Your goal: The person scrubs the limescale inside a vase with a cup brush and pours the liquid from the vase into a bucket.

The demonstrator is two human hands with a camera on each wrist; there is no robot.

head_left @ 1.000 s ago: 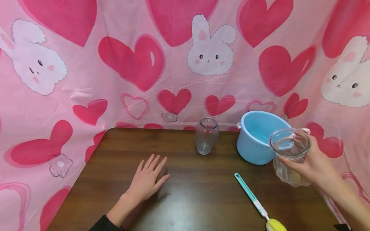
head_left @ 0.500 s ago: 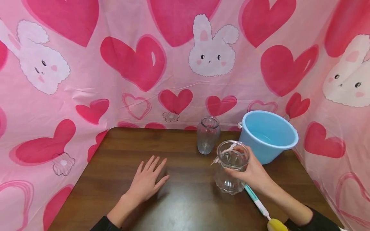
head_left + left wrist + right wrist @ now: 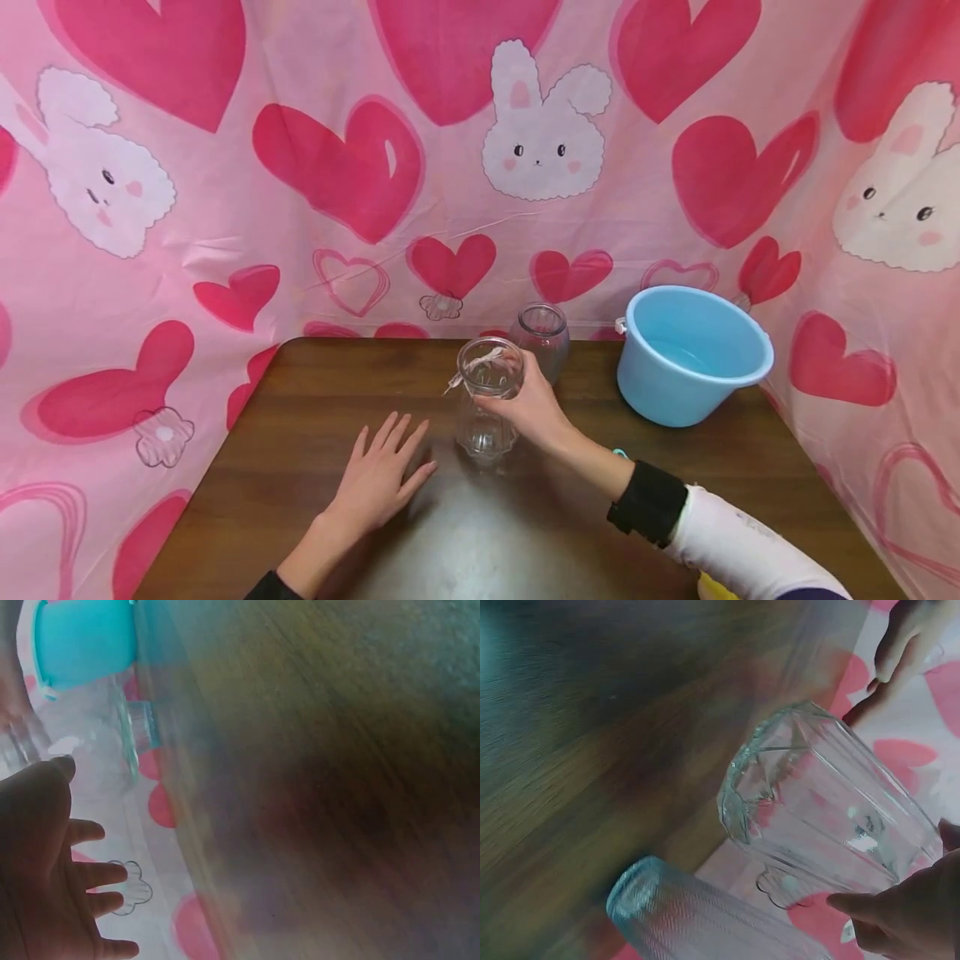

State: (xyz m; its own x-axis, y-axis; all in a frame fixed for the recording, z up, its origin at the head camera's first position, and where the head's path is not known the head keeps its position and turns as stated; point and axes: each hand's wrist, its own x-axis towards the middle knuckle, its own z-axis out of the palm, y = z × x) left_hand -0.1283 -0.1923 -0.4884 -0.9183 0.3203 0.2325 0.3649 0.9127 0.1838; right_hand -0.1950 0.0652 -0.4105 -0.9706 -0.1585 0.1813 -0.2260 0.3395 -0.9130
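Note:
My right hand (image 3: pixel 525 406) grips a clear faceted glass jar (image 3: pixel 486 412) by its upper part, near the middle of the brown table (image 3: pixel 525 533). A pale string is tied round the jar's neck. Whether its base touches the table I cannot tell. The right wrist view shows the same jar (image 3: pixel 817 817) from below, with my fingers (image 3: pixel 900 915) curled round it. My left hand (image 3: pixel 378 479) lies flat and open on the table, just left of the jar, and shows spread in the left wrist view (image 3: pixel 52 877).
A second ribbed glass vase (image 3: pixel 542 333) stands just behind the jar near the table's back edge. A light blue bucket (image 3: pixel 693 354) sits at the back right. A teal-handled brush (image 3: pixel 618 453) with a yellow sponge head (image 3: pixel 708 588) lies mostly hidden under my right forearm. Pink heart-and-bunny cloth surrounds the table.
My right hand has carried the jar from beside the bucket at the right, leftward and down to the middle of the table. The left hand has stayed put.

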